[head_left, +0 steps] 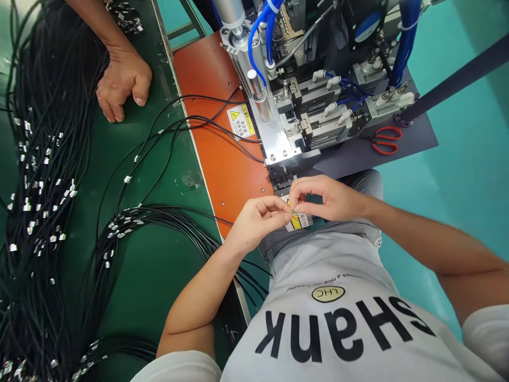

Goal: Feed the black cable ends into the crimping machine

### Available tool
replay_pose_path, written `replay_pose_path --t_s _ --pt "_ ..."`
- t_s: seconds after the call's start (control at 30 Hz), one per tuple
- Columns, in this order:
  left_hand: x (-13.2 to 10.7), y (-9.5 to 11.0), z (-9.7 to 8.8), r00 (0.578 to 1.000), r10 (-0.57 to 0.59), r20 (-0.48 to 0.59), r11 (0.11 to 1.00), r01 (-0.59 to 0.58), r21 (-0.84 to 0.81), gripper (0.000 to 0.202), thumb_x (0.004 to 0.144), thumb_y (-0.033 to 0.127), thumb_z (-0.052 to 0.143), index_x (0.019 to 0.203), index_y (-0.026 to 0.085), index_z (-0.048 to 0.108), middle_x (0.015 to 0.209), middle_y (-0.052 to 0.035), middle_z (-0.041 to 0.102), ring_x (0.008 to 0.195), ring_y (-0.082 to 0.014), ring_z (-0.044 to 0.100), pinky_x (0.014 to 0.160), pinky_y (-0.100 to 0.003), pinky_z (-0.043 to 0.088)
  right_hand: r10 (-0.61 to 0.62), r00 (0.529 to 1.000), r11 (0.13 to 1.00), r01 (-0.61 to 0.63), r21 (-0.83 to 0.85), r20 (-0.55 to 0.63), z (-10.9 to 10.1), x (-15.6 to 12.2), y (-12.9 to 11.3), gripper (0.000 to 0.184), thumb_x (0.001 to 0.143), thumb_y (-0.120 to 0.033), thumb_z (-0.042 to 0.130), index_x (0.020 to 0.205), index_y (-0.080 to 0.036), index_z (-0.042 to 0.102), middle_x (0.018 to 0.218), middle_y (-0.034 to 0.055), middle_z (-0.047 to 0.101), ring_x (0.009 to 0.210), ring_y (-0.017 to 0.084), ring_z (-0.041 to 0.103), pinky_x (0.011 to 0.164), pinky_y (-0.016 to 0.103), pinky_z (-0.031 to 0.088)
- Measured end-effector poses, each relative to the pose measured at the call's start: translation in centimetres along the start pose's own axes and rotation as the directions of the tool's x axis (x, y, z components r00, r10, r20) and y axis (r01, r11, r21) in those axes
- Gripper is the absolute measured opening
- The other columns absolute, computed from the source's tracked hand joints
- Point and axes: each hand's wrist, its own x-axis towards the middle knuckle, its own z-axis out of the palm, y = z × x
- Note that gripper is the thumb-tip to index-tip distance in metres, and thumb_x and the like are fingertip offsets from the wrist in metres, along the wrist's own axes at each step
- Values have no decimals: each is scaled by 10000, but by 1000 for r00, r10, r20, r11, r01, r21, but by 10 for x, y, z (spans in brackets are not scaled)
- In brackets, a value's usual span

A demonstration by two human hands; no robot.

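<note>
Black cables [51, 79] at left: sheathed in smooth plastic, slight sheen; shiny metallic-looking tabs [127, 180] fitted. Green tabletop [143, 294]: smooth, scuffed in patches. Orange plate [207, 69]: smooth, satin-coated. Far machine [278, 124]: built in bright metal, glossy blue plastic tubes [409, 32] plugged in. Red scissor handles [387, 141] at right: moulded in plastic. Near shirt [345, 257]: matt cloth.

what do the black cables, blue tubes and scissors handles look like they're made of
Black cables: probably rubber or soft plastic sheathing, satin, judging by their smooth, bending runs.
Blue tubes: likely flexible plastic with a slight gloss, given their smooth curves and light streaks.
Scissors handles: seemingly plastic, smooth and evenly red; which plastic can't be told.
</note>
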Motion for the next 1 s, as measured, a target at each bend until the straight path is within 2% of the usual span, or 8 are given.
replay_pose_path --t_s 0.1,0.17,0.3,0.43,0.57,0.83,0.93,1.0 --pt "0 -2 3 1000 4 -25 1000 -3 19 191 759 276 802 823 137 687 765 -5 634 682 -78 579 655 -191 496 -134 987 938 155 -310 88 -10 8 -8 111 914 -172 557 879 -198 659 888 19 678 786 157 594 760 321 394" --pt "0 -2 6 995 22 -97 1000 -20 21 198 759 288 800 822 143 682 754 2 623 663 -75 568 634 -193 496 -168 986 916 157 -369 4 -11 10 -13 128 927 -181 547 877 -199 664 885 20 682 784 162 599 757 326 397" --pt "-1 -4 9 976 40 -215 999 -38 11 214 776 331 785 834 156 676 719 8 609 604 -70 543 557 -185 477 14 916 986 -79 -146 -400 5 1 -17 126 946 -223 570 960 -203 693 931 24 702 811 157 624 687 290 433" --pt "-1 -4 11 967 95 -235 995 -102 -17 206 794 335 771 851 162 676 673 26 571 561 -53 489 510 -162 444 160 849 983 -182 5 -504 34 -11 -16 79 898 -247 665 922 -228 738 921 13 729 825 157 654 657 279 452" --pt "-2 -4 11 964 119 -238 992 -125 -12 193 808 334 757 854 166 674 658 31 566 567 -60 496 532 -175 473 118 764 981 -189 -45 -635 50 -13 -17 59 879 -213 684 857 -233 735 850 2 732 783 153 666 723 305 474" --pt "-2 -8 13 960 185 -211 979 -162 123 194 823 340 737 868 163 671 738 -4 631 597 -85 547 569 -213 486 -21 807 926 -207 -316 -590 47 -15 -21 68 886 -200 666 826 -228 680 825 -21 727 743 141 658 742 331 387" --pt "-5 -12 16 886 407 -223 882 -318 347 120 878 291 671 918 178 667 831 -34 659 686 -114 587 629 -245 502 77 803 947 -244 -209 -591 50 -18 -21 90 904 -217 624 816 -216 643 815 1 689 746 157 621 743 331 403" --pt "-8 -15 14 773 632 -58 641 -480 599 90 914 224 601 962 194 669 882 -55 667 764 -141 611 680 -277 511 235 809 964 -265 23 -539 54 -24 -22 124 923 -252 587 807 -215 612 793 7 645 735 163 589 712 320 432"
